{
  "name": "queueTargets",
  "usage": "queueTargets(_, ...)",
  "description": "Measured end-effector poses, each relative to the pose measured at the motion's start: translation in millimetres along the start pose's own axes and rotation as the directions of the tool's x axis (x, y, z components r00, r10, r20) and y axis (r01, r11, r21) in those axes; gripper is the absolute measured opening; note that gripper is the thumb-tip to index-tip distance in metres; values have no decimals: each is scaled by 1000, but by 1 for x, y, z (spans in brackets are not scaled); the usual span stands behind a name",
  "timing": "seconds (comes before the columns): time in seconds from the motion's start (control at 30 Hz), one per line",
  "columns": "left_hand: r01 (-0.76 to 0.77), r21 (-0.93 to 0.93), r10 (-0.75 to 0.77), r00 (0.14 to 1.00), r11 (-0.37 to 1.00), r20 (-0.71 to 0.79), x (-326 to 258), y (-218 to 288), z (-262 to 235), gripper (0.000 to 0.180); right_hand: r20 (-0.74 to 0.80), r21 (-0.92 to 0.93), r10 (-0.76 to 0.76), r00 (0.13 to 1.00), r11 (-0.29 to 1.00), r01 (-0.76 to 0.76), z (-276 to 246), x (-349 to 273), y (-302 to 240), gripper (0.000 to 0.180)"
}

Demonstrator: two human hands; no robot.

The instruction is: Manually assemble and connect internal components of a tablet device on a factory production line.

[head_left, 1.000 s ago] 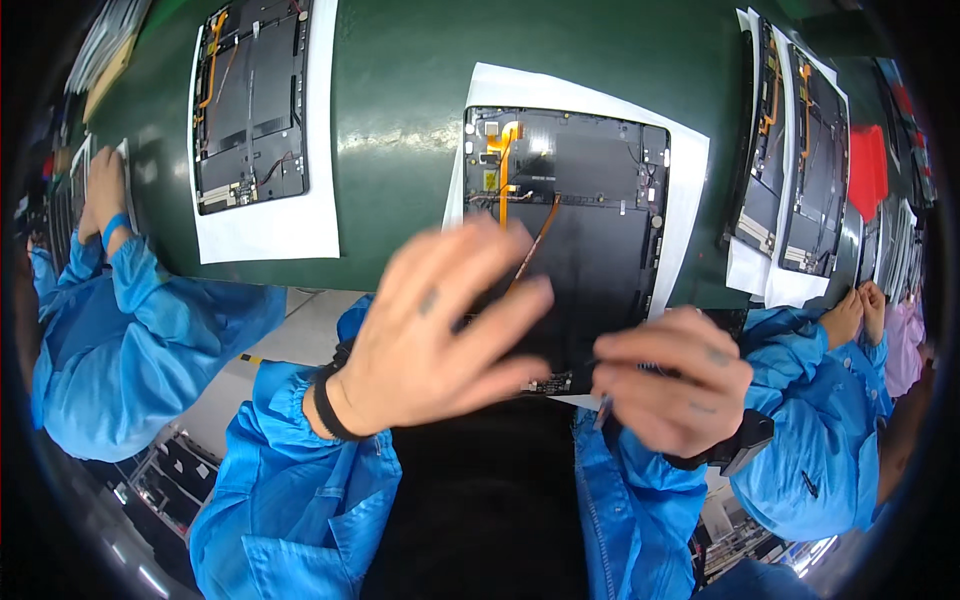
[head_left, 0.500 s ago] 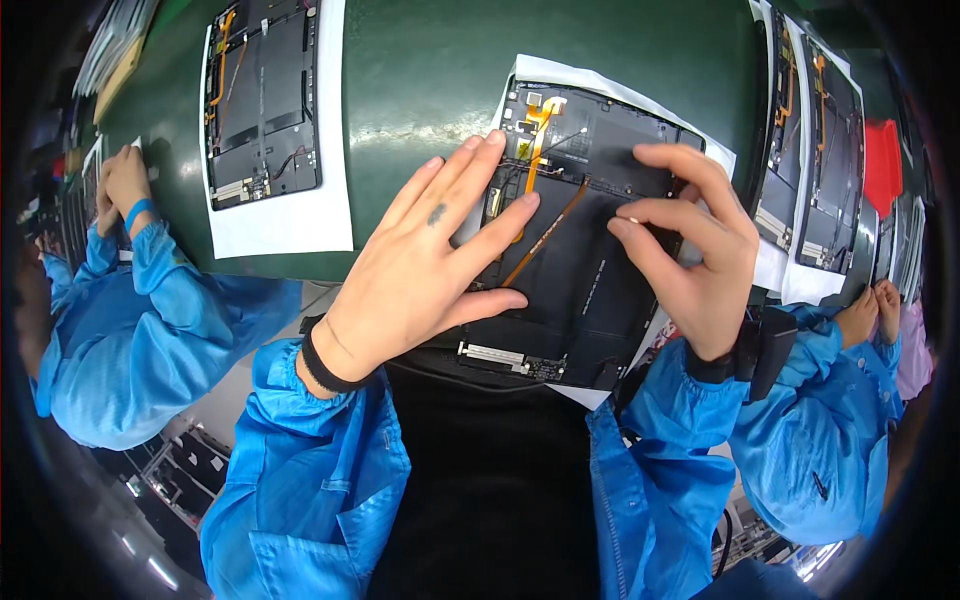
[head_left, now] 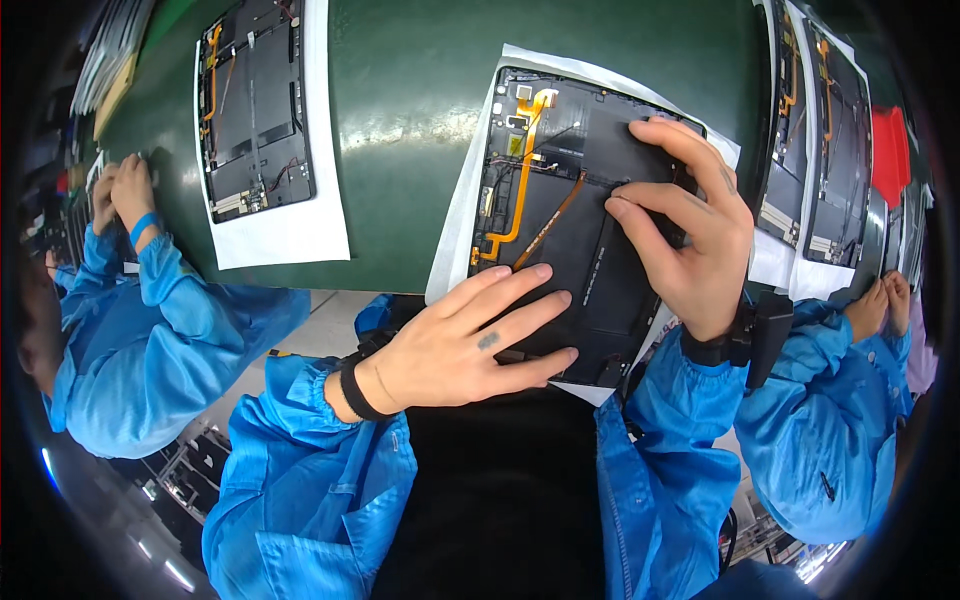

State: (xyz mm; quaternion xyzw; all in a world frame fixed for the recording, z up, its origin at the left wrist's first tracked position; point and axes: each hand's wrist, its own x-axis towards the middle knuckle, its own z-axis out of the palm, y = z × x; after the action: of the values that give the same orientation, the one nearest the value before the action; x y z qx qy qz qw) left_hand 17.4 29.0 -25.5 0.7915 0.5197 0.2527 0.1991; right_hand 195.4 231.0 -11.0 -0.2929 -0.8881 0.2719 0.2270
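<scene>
Before me an opened tablet [head_left: 610, 255] lies tilted on a white sheet [head_left: 455, 235], its black inner side up. Along its left edge runs an orange flex cable [head_left: 525, 185]. A thin brown flex cable [head_left: 552, 220] slants across the middle. My left hand [head_left: 480, 345] rests with fingers spread over the tablet's lower left part, hiding that corner. Over the right half is my right hand [head_left: 690, 210], thumb and index finger pinched together close to the surface. Whether anything sits in that pinch is too small to make out.
Another opened tablet [head_left: 255, 120] lies on white paper at the left of the green table [head_left: 410, 90]. More opened tablets [head_left: 835, 160] stand at the right, near a red object [head_left: 888, 160]. People in blue work clothes [head_left: 180, 350] sit on both sides.
My left hand has moved down from the tablet's upper left to its lower left, uncovering the orange cable. The right hand stays nearly in place, thumb and index still pinched.
</scene>
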Motion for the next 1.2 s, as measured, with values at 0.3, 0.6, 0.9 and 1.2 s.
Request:
queueTargets(0.3, 27, -80, -26, 1000, 996, 14, 4, -1, -4, 44, -14, -15, -1, 1000, 1000, 1, 0, 1, 0, 13)
queueTargets(0.6, 2, 11, -2, 1000, 1000, 30, 5, -2, -2, 42, -40, 43, 18, 999, 999, -16, 1, 1, 2, 15)
queueTargets(0.9, 8, 1, -8, 999, 1000, 32, 7, -2, 4, 43, -82, 290, 31, 996, 957, -6, -6, -3, 11, 14)
queueTargets(1.2, 4, 25, -6, 999, 1000, 52, 7, 2, 2, 45, -108, 91, 30, 994, 996, -20, 3, -2, 8, 14)
